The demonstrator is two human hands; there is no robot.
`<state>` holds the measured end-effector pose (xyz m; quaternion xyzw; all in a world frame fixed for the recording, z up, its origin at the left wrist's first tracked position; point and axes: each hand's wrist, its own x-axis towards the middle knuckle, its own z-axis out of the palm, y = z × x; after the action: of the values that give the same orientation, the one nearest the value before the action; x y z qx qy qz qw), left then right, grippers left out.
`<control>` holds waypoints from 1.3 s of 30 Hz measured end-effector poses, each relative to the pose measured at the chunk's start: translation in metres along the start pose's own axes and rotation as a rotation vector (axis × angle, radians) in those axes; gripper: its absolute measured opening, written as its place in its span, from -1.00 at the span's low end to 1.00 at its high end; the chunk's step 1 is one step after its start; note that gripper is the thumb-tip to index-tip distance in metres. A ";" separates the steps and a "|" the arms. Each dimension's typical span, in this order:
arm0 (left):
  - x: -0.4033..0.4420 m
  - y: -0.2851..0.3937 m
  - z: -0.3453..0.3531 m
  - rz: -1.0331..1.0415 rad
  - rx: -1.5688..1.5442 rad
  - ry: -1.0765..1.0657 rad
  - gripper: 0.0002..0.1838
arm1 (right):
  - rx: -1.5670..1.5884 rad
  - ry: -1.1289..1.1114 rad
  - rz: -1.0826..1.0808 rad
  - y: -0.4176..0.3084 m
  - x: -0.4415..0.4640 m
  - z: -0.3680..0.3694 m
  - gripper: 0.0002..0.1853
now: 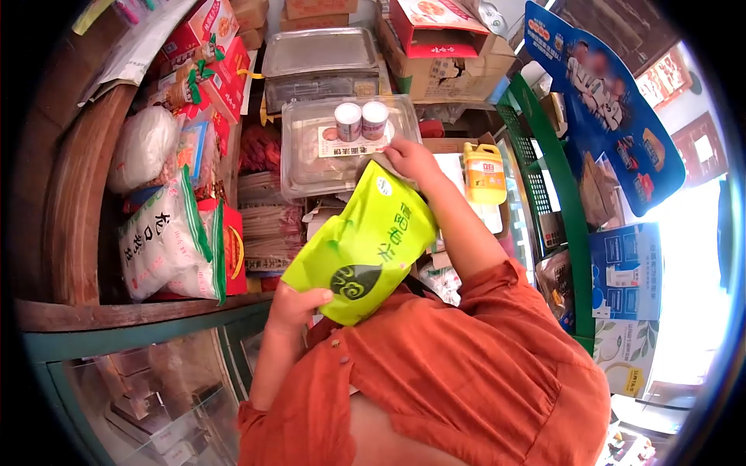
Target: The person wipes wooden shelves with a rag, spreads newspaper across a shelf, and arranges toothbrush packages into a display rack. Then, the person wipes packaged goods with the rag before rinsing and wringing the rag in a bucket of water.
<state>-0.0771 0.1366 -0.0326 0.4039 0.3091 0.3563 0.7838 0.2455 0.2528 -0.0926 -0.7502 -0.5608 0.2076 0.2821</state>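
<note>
A bright green packaged bag with dark printed characters and a leaf emblem tilts across the front of my chest. My left hand grips its lower left corner, thumb on the printed face and the other fingers hidden behind. At the bag's upper end, my right hand has its fingers curled in against the edge; what lies under the fingertips is partly hidden. Just beyond that hand sits a clear plastic box with a paper label. Two small white-topped cans stand side by side on its lid.
Behind it is another lidded clear container. White noodle bags and red boxes fill the wooden shelf on the left. A yellow jug stands to the right, near a green rack. Below left is a glass case.
</note>
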 end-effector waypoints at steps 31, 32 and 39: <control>0.076 0.007 -0.017 0.098 -0.268 -0.127 -0.54 | 1.297 -0.494 0.001 -0.064 -0.113 -0.077 -0.65; 0.074 0.008 -0.016 0.087 -0.272 -0.138 -0.54 | 1.082 -0.361 -0.065 -0.063 -0.111 -0.083 -0.68; 0.071 0.006 -0.053 0.098 -0.595 -0.009 -0.50 | 1.447 0.017 -0.329 -0.059 -0.082 -0.184 -0.60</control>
<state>-0.0802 0.2180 -0.0668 0.1723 0.1679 0.4667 0.8510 0.2952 0.1514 0.0843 -0.2844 -0.3868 0.4747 0.7377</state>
